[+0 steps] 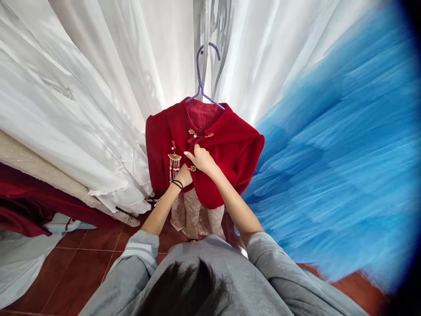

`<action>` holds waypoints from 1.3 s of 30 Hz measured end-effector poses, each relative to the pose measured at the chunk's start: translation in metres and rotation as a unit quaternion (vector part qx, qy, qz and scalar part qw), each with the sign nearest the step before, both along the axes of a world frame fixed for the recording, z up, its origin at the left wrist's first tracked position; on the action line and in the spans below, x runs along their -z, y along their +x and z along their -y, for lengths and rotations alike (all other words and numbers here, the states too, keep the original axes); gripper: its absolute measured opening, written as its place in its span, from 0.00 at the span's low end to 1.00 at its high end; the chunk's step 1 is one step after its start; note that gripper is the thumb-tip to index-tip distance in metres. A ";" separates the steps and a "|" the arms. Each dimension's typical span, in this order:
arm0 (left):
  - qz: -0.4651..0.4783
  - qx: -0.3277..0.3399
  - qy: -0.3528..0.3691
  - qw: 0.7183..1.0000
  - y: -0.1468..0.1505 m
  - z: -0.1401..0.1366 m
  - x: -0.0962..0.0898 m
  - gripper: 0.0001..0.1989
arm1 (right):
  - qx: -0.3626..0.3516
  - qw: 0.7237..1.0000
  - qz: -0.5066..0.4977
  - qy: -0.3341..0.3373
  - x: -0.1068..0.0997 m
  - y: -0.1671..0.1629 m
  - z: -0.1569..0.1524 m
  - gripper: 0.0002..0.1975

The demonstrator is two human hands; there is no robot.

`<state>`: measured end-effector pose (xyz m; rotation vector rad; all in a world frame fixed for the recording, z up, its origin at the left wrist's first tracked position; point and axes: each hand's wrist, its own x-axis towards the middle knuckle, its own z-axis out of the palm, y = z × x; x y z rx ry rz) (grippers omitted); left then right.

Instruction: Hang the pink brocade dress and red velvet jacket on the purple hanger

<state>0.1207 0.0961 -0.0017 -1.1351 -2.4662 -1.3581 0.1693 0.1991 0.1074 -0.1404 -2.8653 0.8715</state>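
Observation:
A dark red velvet jacket (212, 191) hangs in front of me on a purple hanger (199, 74). At its front edge, just below the collar, my right hand (204, 159) is closed on the cloth. My left hand (184, 175) reaches in behind the front flap, its fingers hidden by the fabric. A dark band circles that wrist. Ornate gold fasteners (209, 135) sit at the collar, with another lower on the front. Beside my left hand dangles a fan-shaped brooch (174, 159) with beaded tassels.
White gowns (98, 101) hang along the left, and a large blue tulle skirt (345, 145) fills the right side. Below the jacket shows a pale patterned skirt (194, 215). Red floor tiles (85, 263) lie underneath, with dark red cloth (23, 210) at far left.

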 end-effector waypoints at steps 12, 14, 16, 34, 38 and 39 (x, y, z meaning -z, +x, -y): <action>0.129 -0.041 0.326 0.936 0.017 0.019 0.006 0.30 | -0.044 0.990 -0.088 -0.099 -0.007 0.028 -0.002 0.11; 0.132 -0.083 0.342 0.927 0.013 0.025 0.000 0.25 | -0.140 0.967 -0.142 -0.161 -0.019 0.029 -0.002 0.12; 0.108 -0.131 0.369 0.914 0.006 0.032 -0.008 0.25 | -0.166 0.950 -0.227 -0.137 -0.030 0.023 -0.002 0.14; -0.156 -0.220 0.294 0.917 0.006 0.022 0.001 0.18 | 0.098 0.983 -0.085 0.133 -0.048 -0.031 0.007 0.25; -0.180 -0.220 0.280 0.917 -0.001 0.027 -0.001 0.18 | 0.062 0.982 -0.056 0.169 -0.051 -0.024 -0.012 0.21; -0.179 -0.227 0.278 0.916 -0.006 0.026 -0.004 0.18 | 0.069 0.980 -0.064 0.173 -0.055 -0.019 -0.019 0.20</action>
